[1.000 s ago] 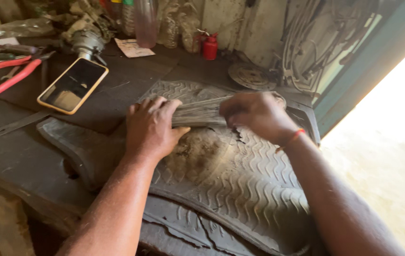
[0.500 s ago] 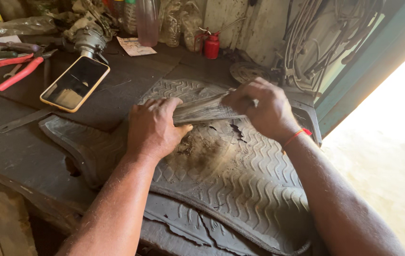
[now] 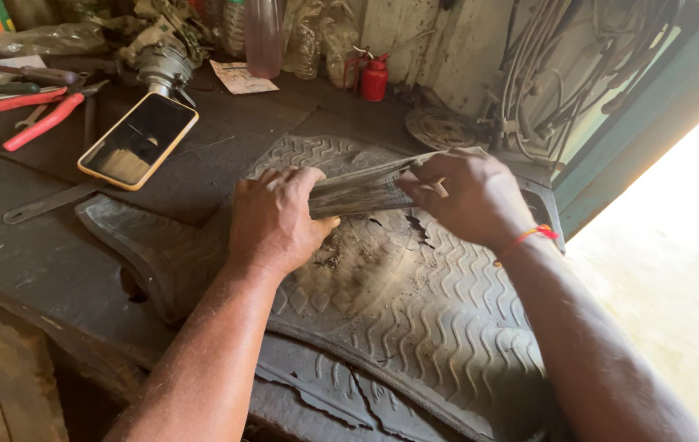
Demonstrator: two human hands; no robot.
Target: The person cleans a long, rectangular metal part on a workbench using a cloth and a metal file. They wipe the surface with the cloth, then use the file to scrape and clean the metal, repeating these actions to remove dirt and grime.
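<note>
A folded, ridged strip of grey rubber (image 3: 361, 190) is held between both hands above a worn rubber floor mat (image 3: 415, 303) that is spread over the right half of the dark wooden bench (image 3: 30, 270) and hangs past its front edge. The left end of the strip is clamped by the left hand (image 3: 274, 219), fingers curled over the top and the thumb pressed in from below. The right end is pinched by the right hand (image 3: 468, 196), whose fingers are drawn together around it; a red thread (image 3: 525, 237) is worn on that wrist. A ragged tear (image 3: 416, 229) is seen in the mat just below the strip, beside a patch worn smooth and dusty. A phone in an orange case (image 3: 138, 139) is laid face up toward the bench's back left, with red-handled pliers (image 3: 42, 123) nearer the left edge and a flat metal bar (image 3: 47, 203) in front of the phone. Along the back edge, a pinkish translucent bottle (image 3: 264, 34) is stood upright, its contents not discernible, and a small red oil can (image 3: 375, 78) is set to its right. A round metal disc (image 3: 441, 129) is laid near the back right corner, under a bundle of cables (image 3: 546, 74) hung on the wall.
</note>
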